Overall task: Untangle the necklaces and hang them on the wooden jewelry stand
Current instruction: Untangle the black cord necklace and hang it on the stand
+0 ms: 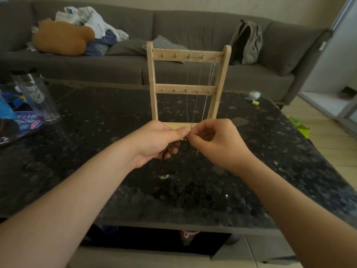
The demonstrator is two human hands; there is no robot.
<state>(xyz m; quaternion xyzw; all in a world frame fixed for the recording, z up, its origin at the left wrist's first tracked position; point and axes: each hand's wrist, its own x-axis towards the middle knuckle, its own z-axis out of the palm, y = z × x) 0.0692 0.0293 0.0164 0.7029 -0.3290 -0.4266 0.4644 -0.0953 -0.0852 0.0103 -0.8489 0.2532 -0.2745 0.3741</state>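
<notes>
Left hand [156, 144] and right hand [214, 144] pinch a dark cord necklace [185, 147] together, its length dangling toward six o'clock; the wooden stand [151, 78] rises just beyond at twelve o'clock.

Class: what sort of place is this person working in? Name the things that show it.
Likely a home living room: a long grey sofa, clothes and a backpack left on it, a dark low table in front.
</notes>
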